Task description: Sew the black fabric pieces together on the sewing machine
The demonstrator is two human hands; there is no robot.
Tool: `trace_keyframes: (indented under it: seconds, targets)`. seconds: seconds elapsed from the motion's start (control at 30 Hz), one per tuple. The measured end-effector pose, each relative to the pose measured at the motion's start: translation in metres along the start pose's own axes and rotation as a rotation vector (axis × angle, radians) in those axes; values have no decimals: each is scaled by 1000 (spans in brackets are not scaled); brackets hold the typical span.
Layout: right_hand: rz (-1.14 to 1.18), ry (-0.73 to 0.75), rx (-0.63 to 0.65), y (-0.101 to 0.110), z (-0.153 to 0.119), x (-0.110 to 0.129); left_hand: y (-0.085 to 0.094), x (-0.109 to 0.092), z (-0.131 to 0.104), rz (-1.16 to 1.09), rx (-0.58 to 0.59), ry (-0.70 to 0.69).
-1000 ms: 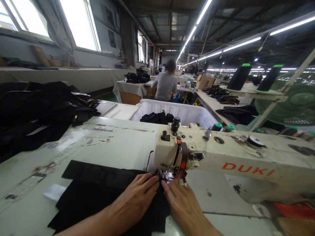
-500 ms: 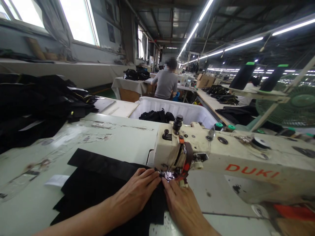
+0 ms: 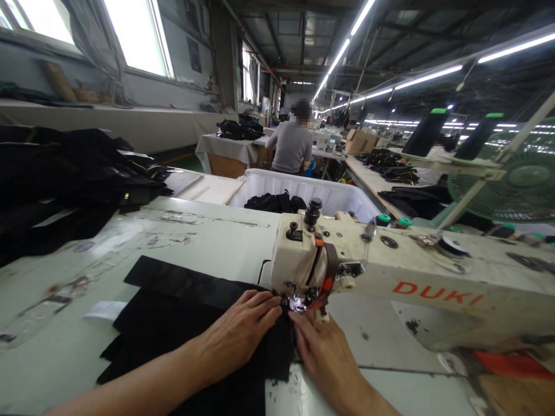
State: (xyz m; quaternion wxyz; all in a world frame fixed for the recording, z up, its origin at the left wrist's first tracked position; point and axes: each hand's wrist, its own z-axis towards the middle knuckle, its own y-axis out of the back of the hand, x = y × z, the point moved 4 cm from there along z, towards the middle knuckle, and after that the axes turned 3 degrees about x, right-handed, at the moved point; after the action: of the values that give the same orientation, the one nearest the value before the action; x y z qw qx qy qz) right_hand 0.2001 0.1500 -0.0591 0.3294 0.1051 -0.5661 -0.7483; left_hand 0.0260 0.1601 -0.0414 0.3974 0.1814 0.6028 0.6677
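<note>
A black fabric piece [image 3: 173,323] lies in layers on the pale sewing table, one end under the needle area of the sewing machine [image 3: 347,248]. On top of the cloth, my left hand [image 3: 247,318] rests with fingers stretched flat, their tips just left of the metal presser foot [image 3: 298,304]. My right hand [image 3: 325,346] is at the cloth's right edge, in front of the foot, thumb and fingers closed on that edge; its lower fingers are partly hidden. A white strip [image 3: 104,311] sticks out from the fabric's left side.
Black garments [image 3: 56,179] are heaped on the table's left. Behind the machine stands a white bin [image 3: 338,193] holding black cloth. Thread cones [image 3: 427,133] and a green fan [image 3: 520,179] are at the right. A person [image 3: 289,144] in a grey top sits farther back.
The fabric has shifted slightly to the right and away from me. My right hand's fingers have gone from lying flatter to curling at the cloth's edge. My left hand stays on the cloth.
</note>
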Motion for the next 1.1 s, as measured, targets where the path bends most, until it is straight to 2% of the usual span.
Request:
trace_keyframes:
  seconds: [0.1,0.17,0.27,0.33,0.5,0.6,0.73,0.9,1.1]
  targets:
    - [188,-90,40,14,1,-2,3,1,-6,-76,-5,-5]
    - [226,-107,90,21,3,2,5,2,-11,-148,-28,26]
    - [128,-84,166,22,8,14,6,8,-17,-261,-92,167]
    - [23,-47,170,19,11,23,6,12,-19,-322,-155,259]
    - [-26,61,108,17,16,41,7,17,-19,-364,-285,326]
    - [-22,17,106,16,19,39,5,15,-20,-339,-239,291]
    - [60,-168,148,14,24,23,3,12,-19,-285,-168,219]
    - [138,-381,148,16,26,-5,7,12,-17,-282,-171,254]
    - [129,-461,160,9,30,-22,6,0,-8,-142,-45,64]
